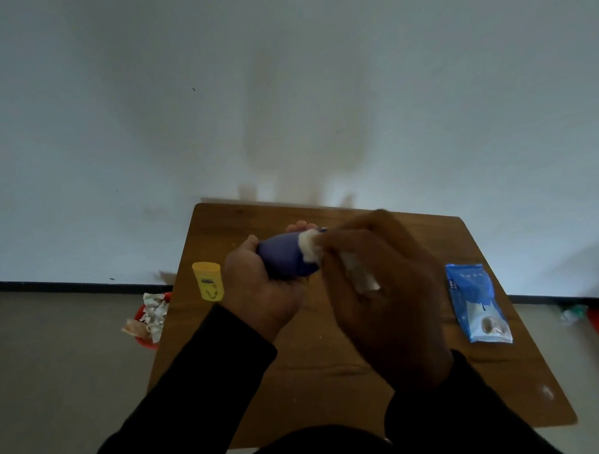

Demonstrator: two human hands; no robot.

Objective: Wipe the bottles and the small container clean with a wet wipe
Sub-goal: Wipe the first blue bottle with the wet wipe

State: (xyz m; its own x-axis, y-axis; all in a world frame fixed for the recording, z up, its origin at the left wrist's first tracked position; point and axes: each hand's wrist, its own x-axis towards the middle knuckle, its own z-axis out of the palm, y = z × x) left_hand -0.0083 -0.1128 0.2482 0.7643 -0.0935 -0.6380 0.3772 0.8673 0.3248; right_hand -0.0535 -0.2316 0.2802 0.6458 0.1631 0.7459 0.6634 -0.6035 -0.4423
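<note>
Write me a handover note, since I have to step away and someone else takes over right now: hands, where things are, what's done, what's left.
Left hand grips the blue bottle above the wooden table.
Right hand holds the wet wipe against the bottle's far end; this hand is blurred.
Yellow container stands on the table's left side, untouched now.
Blue wipes pack lies on the right side.
Done: cannot tell what is already clean.
Left: finish the blue bottle, probably then the yellow container.

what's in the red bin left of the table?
The red bin on the floor holds crumpled white wipes or paper, heaped above its rim. Anything beneath that heap is covered, and the table edge hides the bin's right side.
</note>
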